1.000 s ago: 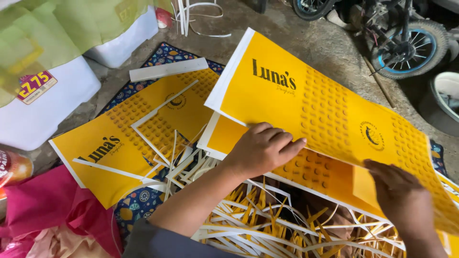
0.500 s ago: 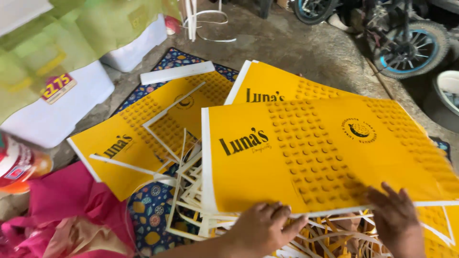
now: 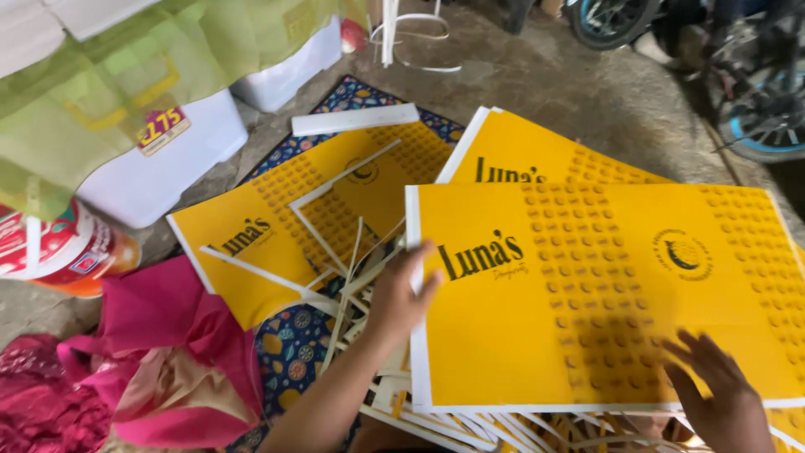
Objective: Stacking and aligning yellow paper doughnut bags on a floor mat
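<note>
A large yellow printed sheet [image 3: 587, 319] with a white border lies flat on top of the pile in front of me. My left hand [image 3: 401, 295] grips its left edge, thumb over the white margin. Fingers spread, my right hand [image 3: 714, 394] rests flat on the sheet's lower right corner. A second yellow sheet [image 3: 537, 151] pokes out from under it at the back. A third yellow sheet [image 3: 293, 218] lies to the left, crossed by loose white paper strips [image 3: 335, 268].
More white strips [image 3: 470, 424] pile up under the top sheet on a patterned blue mat [image 3: 293, 344]. Pink cloth [image 3: 168, 361] bunches at lower left beside a red-orange container [image 3: 59, 252]. White boxes [image 3: 159, 176] under green plastic [image 3: 126, 75] stand left; bicycle wheels [image 3: 755, 126] far right.
The top yellow sheet has swung round from a tilted position to lie flat and square before me. My left hand shifted from the sheet's lower edge to its left edge.
</note>
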